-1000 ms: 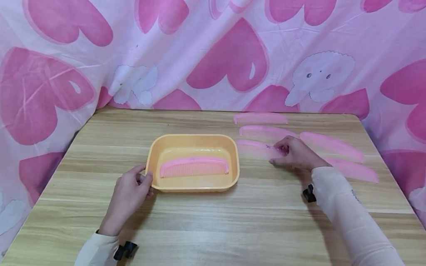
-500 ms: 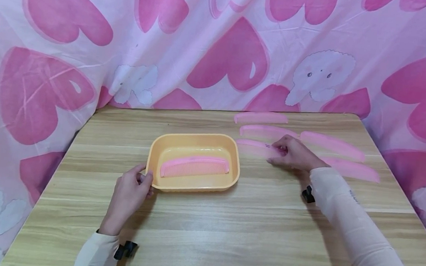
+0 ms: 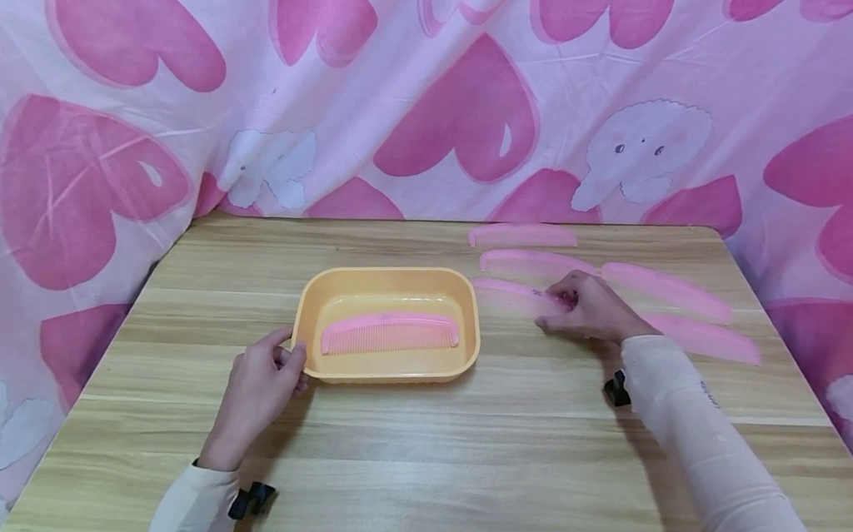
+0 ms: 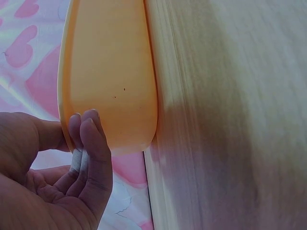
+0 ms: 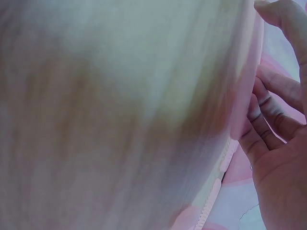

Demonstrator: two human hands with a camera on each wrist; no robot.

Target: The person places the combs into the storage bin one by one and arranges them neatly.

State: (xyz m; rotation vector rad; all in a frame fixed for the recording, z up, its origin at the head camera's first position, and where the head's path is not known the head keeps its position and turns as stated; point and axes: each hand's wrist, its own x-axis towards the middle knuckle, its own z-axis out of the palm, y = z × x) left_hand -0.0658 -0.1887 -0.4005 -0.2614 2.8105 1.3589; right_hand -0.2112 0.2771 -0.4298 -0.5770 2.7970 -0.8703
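- Currently, your left hand [image 3: 257, 395] grips the near-left corner of the yellow basin [image 3: 387, 378], thumb over the rim and the other fingers bent against the outer wall.
- Your right hand [image 3: 594, 309] pinches the right end of the marked comb [image 3: 509, 288], thumb at the near edge, fingertips at the far edge. This comb lies just beside the basin's right wall; small dark marks show next to your fingertips.
- Inside the basin, the loose comb [image 3: 392, 327] lies lengthwise on the floor, teeth toward you.
- Beyond the marked comb you have two more, in a stack of rows: the middle comb [image 3: 532, 263], then the far comb [image 3: 522, 235] near the back edge of the table [image 3: 441, 467].
- To the right of your right hand lie the upper right comb [image 3: 665, 291] and the lower right comb [image 3: 710, 339], the latter partly hidden by your hand and sleeve. All the combs are pink.
- Your sleeves are pale; a black clip [image 3: 252, 501] shows at the left wrist.
- Behind the table hangs a pink curtain [image 3: 456, 118] printed with hearts.
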